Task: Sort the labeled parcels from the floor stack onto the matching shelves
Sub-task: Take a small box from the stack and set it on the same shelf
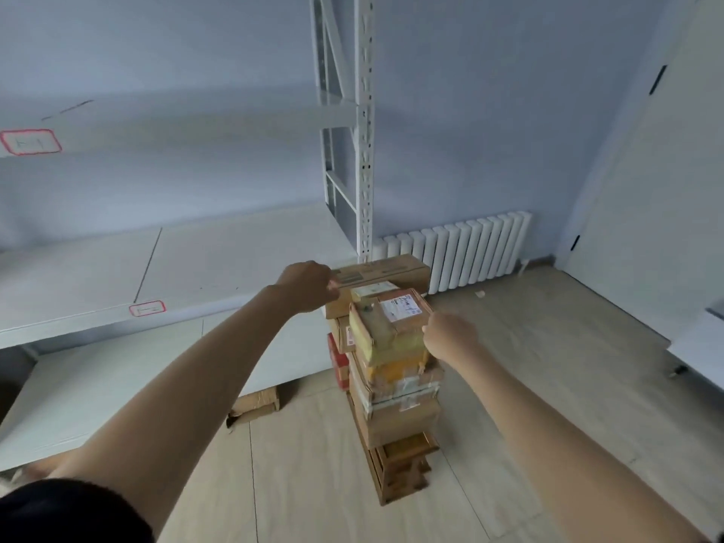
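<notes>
The stack of parcels [391, 386] stands on the floor [529, 386] right in front of me, just right of the shelving unit [156, 268]. On top of the stack sits the top parcel [391, 321], and behind it, farther away, lies a long box [384, 274]. My left hand [309, 286] is at the near left end of that long box; my right hand [450, 335] touches the right side of the top parcel. A small box [256, 403] lies on the floor left of the stack, partly under the lowest shelf. A shelf post [364, 150] rises behind the stack. The radiator [462, 252] stands against the far wall, right of the post. A door [666, 170] is on the far right.
</notes>
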